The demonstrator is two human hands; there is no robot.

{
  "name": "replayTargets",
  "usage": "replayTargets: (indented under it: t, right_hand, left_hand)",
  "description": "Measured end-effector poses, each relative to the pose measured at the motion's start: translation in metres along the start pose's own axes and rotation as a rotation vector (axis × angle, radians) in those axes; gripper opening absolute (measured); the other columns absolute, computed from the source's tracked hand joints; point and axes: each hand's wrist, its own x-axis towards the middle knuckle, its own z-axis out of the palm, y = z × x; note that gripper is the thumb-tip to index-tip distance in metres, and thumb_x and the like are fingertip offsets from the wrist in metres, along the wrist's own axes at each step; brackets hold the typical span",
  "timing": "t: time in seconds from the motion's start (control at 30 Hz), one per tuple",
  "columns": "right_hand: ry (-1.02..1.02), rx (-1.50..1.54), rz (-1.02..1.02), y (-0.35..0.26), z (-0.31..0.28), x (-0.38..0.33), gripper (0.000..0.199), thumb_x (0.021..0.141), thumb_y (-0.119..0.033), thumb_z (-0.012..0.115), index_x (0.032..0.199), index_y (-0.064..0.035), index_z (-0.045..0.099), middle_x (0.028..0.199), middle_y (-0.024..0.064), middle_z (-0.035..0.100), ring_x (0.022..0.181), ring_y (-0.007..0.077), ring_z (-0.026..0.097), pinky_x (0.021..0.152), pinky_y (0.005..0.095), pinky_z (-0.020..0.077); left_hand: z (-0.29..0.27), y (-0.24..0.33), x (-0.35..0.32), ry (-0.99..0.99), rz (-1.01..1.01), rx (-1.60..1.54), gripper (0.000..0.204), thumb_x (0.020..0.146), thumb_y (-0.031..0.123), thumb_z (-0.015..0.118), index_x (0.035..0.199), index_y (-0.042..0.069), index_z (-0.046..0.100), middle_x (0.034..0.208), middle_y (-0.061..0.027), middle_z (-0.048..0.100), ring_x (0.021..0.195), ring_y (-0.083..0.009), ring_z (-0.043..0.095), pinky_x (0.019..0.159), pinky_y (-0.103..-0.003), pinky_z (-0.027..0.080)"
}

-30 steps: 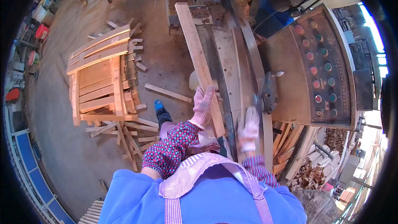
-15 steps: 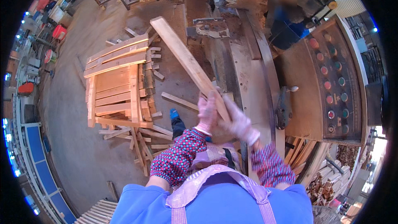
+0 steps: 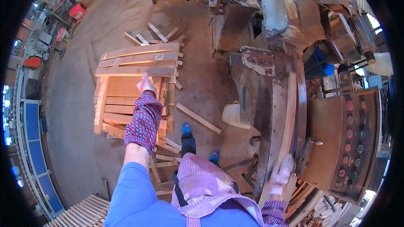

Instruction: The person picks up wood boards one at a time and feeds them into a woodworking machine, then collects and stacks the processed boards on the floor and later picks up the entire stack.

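While my right hand, gloved and spread flat, presses on a long pale wooden board lying along the worn saw table, my left hand reaches out over the stack of rough wooden planks. Its fingers look loosely closed, touching the top plank; I cannot tell if they grip. Beyond it, loose slats lie on the floor.

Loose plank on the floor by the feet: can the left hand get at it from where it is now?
Probably yes. The left hand is out over the stack of planks, apparently holding nothing. The loose plank lies apart on bare floor to its right, nothing on it; the person would likely have to bend down.
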Motion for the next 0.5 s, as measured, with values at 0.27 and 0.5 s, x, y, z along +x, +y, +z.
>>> replayTargets:
  t: [0.27, 0.5]
  right_hand:
    - [0.073, -0.156, -0.097, -0.002, 0.022, 0.23, 0.055, 0.1, -0.034, 0.048, 0.148, -0.0073, 0.042, 0.153, 0.0208, 0.038, 0.14, 0.0383, 0.036, 0.119, 0.0463, 0.0239]
    - [0.038, 0.506, -0.389, -0.177, -0.013, 0.207, 0.056, 0.095, -0.032, 0.061, 0.141, -0.0019, 0.049, 0.143, 0.0193, 0.051, 0.135, 0.0315, 0.047, 0.114, 0.0411, 0.0359]
  left_hand:
    - [-0.018, -0.023, 0.085, -0.646, -0.079, -0.337, 0.032, 0.085, 0.029, 0.07, 0.108, 0.008, 0.061, 0.089, -0.0044, 0.063, 0.086, -0.0257, 0.064, 0.077, -0.033, 0.055]
    - [-0.1, 0.0, -0.16, -0.785, -0.2, -0.536, 0.033, 0.088, 0.03, 0.061, 0.111, 0.005, 0.057, 0.096, -0.0093, 0.061, 0.094, -0.0273, 0.062, 0.087, -0.041, 0.05]
